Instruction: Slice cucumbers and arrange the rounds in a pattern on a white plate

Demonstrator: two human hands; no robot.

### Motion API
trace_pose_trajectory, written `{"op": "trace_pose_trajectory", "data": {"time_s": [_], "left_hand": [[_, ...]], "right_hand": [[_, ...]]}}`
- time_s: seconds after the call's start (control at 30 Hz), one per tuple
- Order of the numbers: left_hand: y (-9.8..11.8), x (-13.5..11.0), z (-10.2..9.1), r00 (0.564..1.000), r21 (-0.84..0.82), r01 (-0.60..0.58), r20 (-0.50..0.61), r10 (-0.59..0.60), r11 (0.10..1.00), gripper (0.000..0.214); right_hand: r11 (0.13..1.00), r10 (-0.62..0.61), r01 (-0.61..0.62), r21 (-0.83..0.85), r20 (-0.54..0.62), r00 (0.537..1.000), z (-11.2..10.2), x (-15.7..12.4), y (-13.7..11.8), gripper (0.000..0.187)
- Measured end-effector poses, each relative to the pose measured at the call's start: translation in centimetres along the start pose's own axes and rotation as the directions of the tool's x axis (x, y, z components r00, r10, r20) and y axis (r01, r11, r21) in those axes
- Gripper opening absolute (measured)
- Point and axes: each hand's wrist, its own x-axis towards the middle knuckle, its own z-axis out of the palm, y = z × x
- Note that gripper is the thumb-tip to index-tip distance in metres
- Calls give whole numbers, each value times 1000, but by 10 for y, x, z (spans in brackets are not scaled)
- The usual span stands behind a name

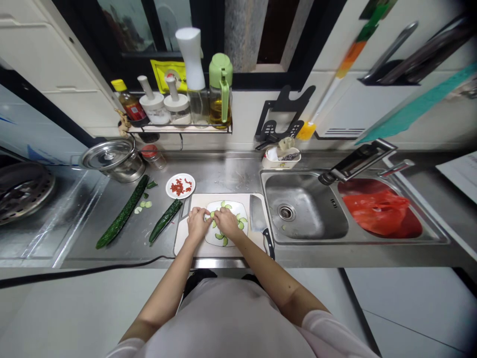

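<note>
A white square plate (214, 237) with cucumber slices (242, 220) set around it in small groups lies on the cutting board (182, 238). Over the plate's left part, my left hand (198, 223) is closed, its fingertips pinching at a cucumber slice. My right hand (226, 223) is closed beside it, fingertips at the slices near the plate's middle; the exact grip is partly hidden. To the right on the board rests a cleaver (258, 214) with a black handle. A cut cucumber (165, 222) lies left of the board, and a small plate (169, 184) of chopped red pieces sits behind.
A long cucumber (122, 214) and several loose slices (143, 205) lie further left, near a lidded steel pot (128, 169). At right is a double sink (309, 209) with a red plastic bag (376, 211). A seasoning rack (186, 130) hangs behind. A black cable (93, 270) crosses the front left.
</note>
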Motion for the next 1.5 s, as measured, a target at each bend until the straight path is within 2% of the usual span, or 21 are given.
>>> {"op": "trace_pose_trajectory", "data": {"time_s": [0.43,0.6,0.73,0.83,1.0,1.27,1.5], "left_hand": [[-1,-1,1,999,48,-31,-14,31,998,21],[0,-1,1,999,75,-40,-17,41,996,21],[3,-2,-1,999,93,-36,-11,37,995,21],[4,-2,-3,999,101,-35,-9,36,994,21],[5,-2,-3,999,110,-44,-10,45,993,21],[2,-1,-2,998,112,-52,-15,54,992,23],[3,-2,-4,998,123,-59,-16,61,991,23]], "right_hand": [[992,-71,66,-105,-44,997,10,-4,-2,30],[996,-56,54,-66,-32,998,1,-6,0,30],[1000,2,-5,-27,-86,996,-8,-11,9,31],[1000,-10,8,-29,-95,995,-11,-16,15,31],[995,-83,81,-51,-44,996,-5,-22,14,30],[996,-81,78,-36,-100,992,6,-26,6,28],[999,-41,42,1,-91,995,10,-26,0,31]]}}
